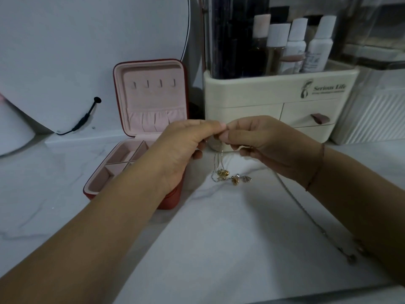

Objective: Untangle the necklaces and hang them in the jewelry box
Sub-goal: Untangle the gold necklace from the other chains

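Both hands are meeting fingertip to fingertip above the worktop (219,238), fingers curled. The left hand (184,148) and right hand (265,145) are each pinching thin chains of the tangled necklaces (228,174), whose pendants are dangling onto the marble. The jewelry box (151,99) is standing open just left of them.
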A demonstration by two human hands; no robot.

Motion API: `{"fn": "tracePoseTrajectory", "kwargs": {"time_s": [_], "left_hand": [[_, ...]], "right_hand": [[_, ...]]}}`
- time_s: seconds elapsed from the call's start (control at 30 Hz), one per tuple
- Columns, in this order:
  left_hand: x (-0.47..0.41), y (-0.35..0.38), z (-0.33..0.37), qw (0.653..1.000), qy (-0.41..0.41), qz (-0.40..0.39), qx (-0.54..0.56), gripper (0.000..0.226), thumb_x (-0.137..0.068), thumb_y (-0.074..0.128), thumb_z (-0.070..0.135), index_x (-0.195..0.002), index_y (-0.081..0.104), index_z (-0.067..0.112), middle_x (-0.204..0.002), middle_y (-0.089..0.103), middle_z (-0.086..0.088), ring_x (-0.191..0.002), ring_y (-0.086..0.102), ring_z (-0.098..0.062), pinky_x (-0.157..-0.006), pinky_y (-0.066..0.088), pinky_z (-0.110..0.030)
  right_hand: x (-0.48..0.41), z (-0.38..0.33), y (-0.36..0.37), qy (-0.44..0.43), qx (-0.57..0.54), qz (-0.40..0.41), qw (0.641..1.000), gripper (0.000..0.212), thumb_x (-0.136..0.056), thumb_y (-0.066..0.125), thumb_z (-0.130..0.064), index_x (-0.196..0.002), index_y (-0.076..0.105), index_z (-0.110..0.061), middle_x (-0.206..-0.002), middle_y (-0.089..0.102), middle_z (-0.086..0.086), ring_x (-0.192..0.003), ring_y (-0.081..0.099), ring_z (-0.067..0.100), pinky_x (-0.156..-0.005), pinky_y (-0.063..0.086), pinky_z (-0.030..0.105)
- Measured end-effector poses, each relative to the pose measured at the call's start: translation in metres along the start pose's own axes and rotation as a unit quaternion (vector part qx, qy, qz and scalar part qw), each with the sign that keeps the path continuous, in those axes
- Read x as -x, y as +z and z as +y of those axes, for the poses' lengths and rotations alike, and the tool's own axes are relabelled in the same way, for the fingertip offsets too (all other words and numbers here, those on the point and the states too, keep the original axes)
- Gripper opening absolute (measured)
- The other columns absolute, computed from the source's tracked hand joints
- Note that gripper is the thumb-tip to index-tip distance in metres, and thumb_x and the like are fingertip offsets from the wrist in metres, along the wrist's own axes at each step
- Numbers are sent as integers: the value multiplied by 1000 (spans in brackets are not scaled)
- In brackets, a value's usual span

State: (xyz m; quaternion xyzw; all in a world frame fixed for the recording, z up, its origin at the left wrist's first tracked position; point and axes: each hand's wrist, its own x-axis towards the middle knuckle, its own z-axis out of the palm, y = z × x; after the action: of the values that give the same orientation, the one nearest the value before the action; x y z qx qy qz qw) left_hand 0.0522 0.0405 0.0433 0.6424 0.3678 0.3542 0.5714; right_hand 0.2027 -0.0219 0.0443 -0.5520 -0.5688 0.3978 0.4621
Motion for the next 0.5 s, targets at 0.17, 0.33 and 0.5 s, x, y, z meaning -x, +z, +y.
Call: {"fn": "tracePoseTrajectory", "kwargs": {"time_s": [0.17, 0.33, 0.5], "left_hand": [[-1, 2, 1, 1000, 0, 5, 27, 20, -84, 67, 26, -65, 64, 18, -65, 52, 2, -59, 46, -8, -60, 38, -23], [1, 6, 2, 991, -39, -71, 106, 34, -89, 56, 25, -58, 46, 20, -62, 52, 3, -61, 50, -10, -68, 43, -25], [2, 6, 1, 988, -51, -96, 113, 33, -88, 57, 31, -59, 45, 20, -72, 59, 0, -69, 56, -14, -75, 47, -30]], "right_hand": [[-3, 2, -1, 12, -69, 1, 998, 7, -87, 62, -15, -82, 65, -14, -69, 54, -4, -64, 46, 4, -64, 32, 22], [-4, 1, 0, 29, -174, -8, 984, 5, -79, 61, -19, -77, 63, -15, -75, 56, -1, -68, 49, 8, -65, 36, 22], [-8, 3, 5, 20, -246, 7, 969, 18, -77, 61, -15, -92, 59, -6, -97, 53, 14, -92, 46, 24, -80, 40, 32]]}}
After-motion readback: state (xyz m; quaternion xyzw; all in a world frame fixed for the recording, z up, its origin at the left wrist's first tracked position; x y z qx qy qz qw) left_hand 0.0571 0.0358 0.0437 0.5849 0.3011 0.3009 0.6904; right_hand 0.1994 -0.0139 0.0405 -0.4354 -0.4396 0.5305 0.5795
